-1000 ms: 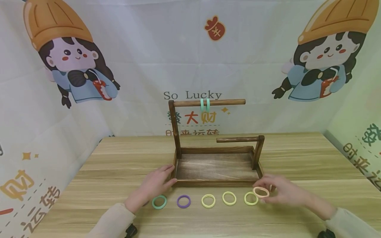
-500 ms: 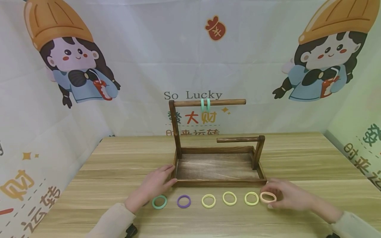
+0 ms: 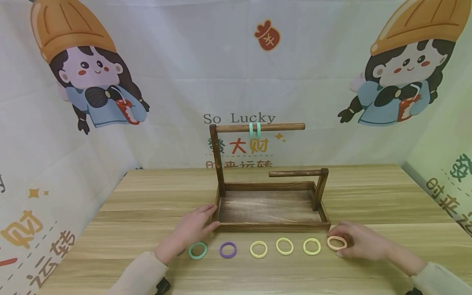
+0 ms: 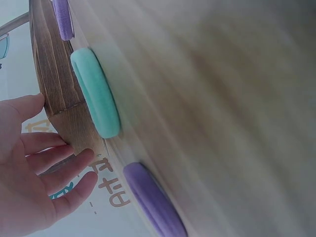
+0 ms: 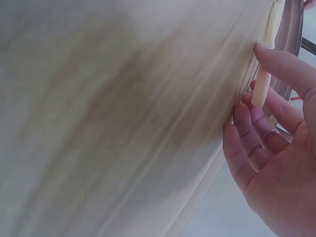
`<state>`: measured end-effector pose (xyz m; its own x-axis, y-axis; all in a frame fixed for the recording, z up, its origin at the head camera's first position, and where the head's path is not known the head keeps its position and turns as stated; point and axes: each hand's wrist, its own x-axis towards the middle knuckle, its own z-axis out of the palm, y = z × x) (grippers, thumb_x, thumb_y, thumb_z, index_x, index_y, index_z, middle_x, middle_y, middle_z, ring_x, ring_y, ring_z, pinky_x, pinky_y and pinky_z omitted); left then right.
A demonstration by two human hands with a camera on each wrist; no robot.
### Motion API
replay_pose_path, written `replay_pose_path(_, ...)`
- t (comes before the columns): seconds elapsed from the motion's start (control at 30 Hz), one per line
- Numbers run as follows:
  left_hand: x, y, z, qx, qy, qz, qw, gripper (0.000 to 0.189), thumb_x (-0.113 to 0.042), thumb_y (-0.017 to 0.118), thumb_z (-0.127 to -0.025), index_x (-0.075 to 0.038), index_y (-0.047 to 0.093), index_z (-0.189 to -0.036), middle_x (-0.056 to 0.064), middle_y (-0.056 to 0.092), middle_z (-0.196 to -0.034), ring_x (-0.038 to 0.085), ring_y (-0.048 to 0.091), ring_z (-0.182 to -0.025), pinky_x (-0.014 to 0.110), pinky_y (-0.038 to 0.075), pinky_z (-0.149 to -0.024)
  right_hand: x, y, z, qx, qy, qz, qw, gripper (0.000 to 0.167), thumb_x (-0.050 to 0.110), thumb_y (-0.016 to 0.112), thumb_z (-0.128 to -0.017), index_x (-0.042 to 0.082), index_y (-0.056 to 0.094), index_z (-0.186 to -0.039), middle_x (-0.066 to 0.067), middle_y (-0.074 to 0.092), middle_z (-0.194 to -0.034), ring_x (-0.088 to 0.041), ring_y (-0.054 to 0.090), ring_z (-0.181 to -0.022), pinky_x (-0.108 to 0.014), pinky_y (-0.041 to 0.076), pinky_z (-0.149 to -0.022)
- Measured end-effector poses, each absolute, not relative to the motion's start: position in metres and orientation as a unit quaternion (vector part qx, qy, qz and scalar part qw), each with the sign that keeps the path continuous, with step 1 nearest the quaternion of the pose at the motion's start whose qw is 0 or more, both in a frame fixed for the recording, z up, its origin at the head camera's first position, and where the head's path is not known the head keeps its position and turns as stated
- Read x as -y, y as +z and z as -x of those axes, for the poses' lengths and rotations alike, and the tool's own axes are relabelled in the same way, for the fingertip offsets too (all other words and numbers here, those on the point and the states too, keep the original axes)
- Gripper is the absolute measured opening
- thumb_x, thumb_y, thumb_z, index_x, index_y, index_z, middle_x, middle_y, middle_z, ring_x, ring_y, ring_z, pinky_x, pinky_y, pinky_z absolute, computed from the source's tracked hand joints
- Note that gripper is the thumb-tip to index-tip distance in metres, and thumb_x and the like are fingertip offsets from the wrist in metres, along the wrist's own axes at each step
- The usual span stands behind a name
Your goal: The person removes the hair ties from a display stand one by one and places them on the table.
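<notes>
Shifted right since the earlier frame, away from the rightmost yellow ring [image 3: 312,253], the peach ring [image 3: 337,249] is pinched between thumb and fingers of the right hand [image 3: 363,241], by the near right corner of the tray [image 3: 273,226]. Its left end is touched by the left hand [image 3: 191,225], with fingers loosely spread.

You have one wooden rack [image 3: 271,186] with two bars [image 3: 291,173]. Around its tray [image 3: 271,207] you have nine rings [image 3: 259,257]: two mint rings [image 3: 251,130] near 12 o'clock on the upper bar [image 3: 282,127], one peach ring [image 5: 260,90] at 4, three yellow rings [image 3: 285,253] around 5 to 6, two purple rings [image 4: 153,200] and one green ring [image 4: 96,94] between 7 and 8. Behind, you face two cartoon figures [image 3: 98,96] and one red pouch print [image 3: 267,37].
</notes>
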<state>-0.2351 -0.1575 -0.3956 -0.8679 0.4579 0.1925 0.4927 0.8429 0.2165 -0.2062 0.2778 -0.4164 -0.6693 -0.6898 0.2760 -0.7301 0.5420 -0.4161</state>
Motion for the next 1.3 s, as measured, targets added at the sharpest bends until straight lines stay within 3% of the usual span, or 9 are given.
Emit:
replay_pose_path(0.5,0.157,-0.394,0.234,0.957,-0.132,0.249,0.066,0.052,-0.029,0.056,-0.087,0.006,0.047,-0.123,0.019,0.045,-0.126,0.035,0.043,-0.112,0.046,0.036,-0.091,-0.282,-0.41,0.208,0.877,0.26,-0.403,0.025,0.038,0.02,0.074,-0.069,0.005,0.061,-0.101,0.01,0.049,-0.085,-0.004,0.045,-0.072,-0.023,0.041,-0.057)
replay_pose_path(0.73,0.157,-0.395,0.235,0.957,-0.135,0.248,0.065,0.051,-0.028,0.056,-0.087,0.007,0.046,-0.123,0.019,0.045,-0.126,0.035,0.043,-0.112,0.045,0.036,-0.092,-0.288,-0.391,0.212,0.875,0.3,-0.38,-0.004,0.036,0.015,0.071,-0.074,0.0,0.058,-0.104,0.003,0.052,-0.087,-0.008,0.046,-0.071,-0.024,0.043,-0.055)
replay_pose_path(0.97,0.157,-0.395,0.234,0.957,-0.135,0.248,0.065,0.051,-0.028,0.056,-0.087,0.006,0.046,-0.123,0.019,0.045,-0.126,0.034,0.044,-0.112,0.045,0.036,-0.092,-0.293,-0.369,0.22,0.884,0.286,-0.369,0.036,0.035,0.012,0.069,-0.076,-0.001,0.056,-0.106,-0.006,0.058,-0.097,-0.01,0.048,-0.074,-0.025,0.044,-0.059)
replay_pose_path(1.3,0.158,-0.394,0.234,0.956,-0.135,0.25,0.066,0.051,-0.028,0.056,-0.087,0.007,0.046,-0.123,0.019,0.045,-0.126,0.035,0.044,-0.112,0.045,0.036,-0.092,-0.292,-0.338,0.231,0.889,0.286,-0.346,0.093,0.037,0.009,0.071,-0.073,0.0,0.057,-0.107,-0.003,0.059,-0.096,-0.006,0.049,-0.076,-0.027,0.046,-0.061)
